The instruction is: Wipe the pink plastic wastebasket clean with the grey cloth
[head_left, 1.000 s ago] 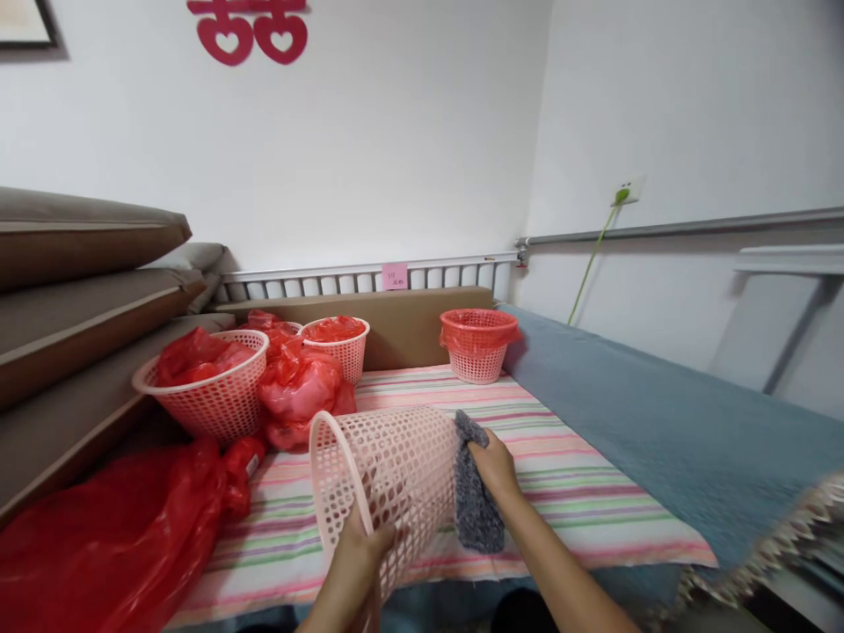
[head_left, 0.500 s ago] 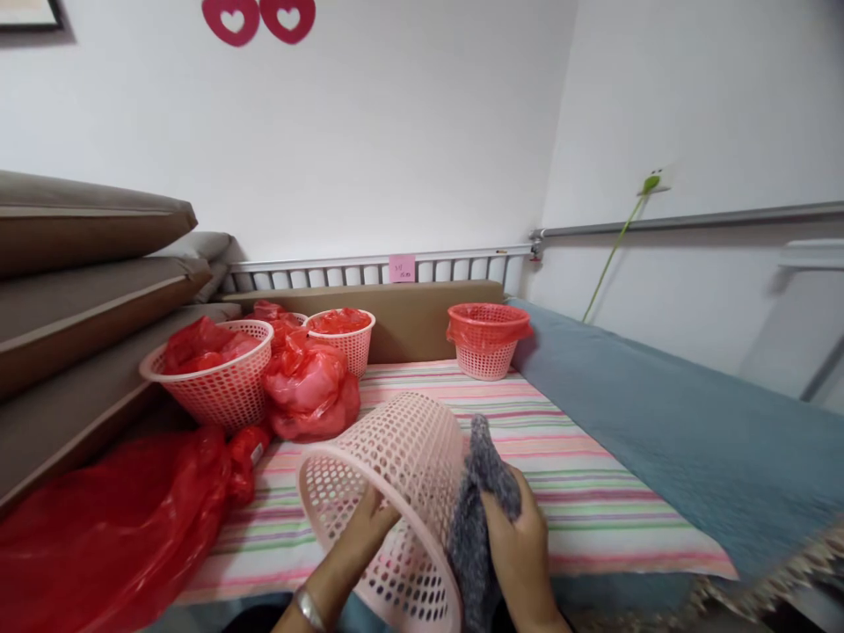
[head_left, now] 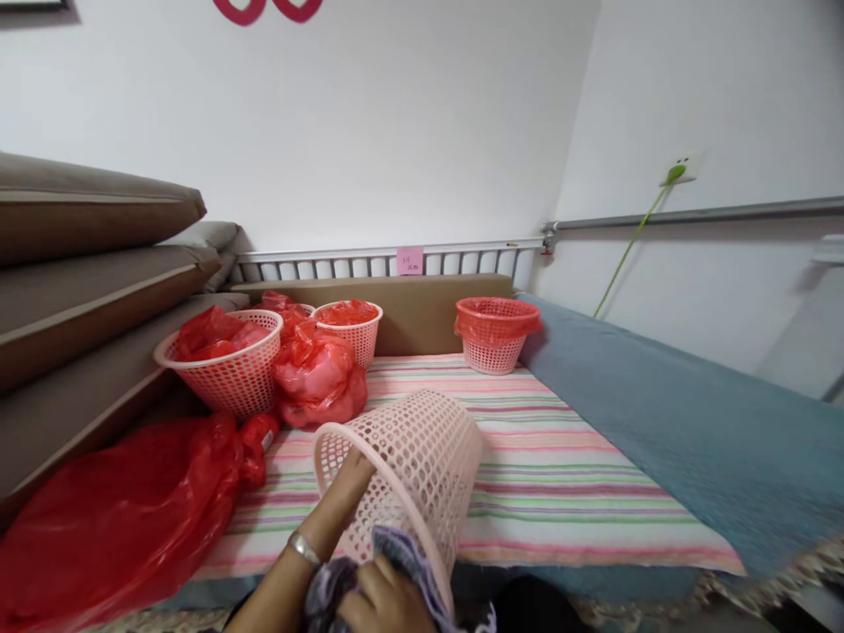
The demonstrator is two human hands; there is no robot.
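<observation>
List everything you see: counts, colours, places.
tipped basket: 1, pink, front
other baskets: at least 4, pink, beyond
plastic bags: several, red, mostly left
cloth: 1, greyish, front
striped sheet: 1, multicoloured, centre
cushions: several, taupe, left
backrest: 1, tan, rear
radiator: 1, white, rear
paper note: 1, pink, rear
cover: 1, blue, right
cord: 1, green, right
outlet: 1, white, right
pipe: 1, grey, right
decoration: 1, red, top
frame: 1, dark, top
bracelet: 1, silver, front
left hand: 1, inside tipped basket
right hand: 1, on cloth
</observation>
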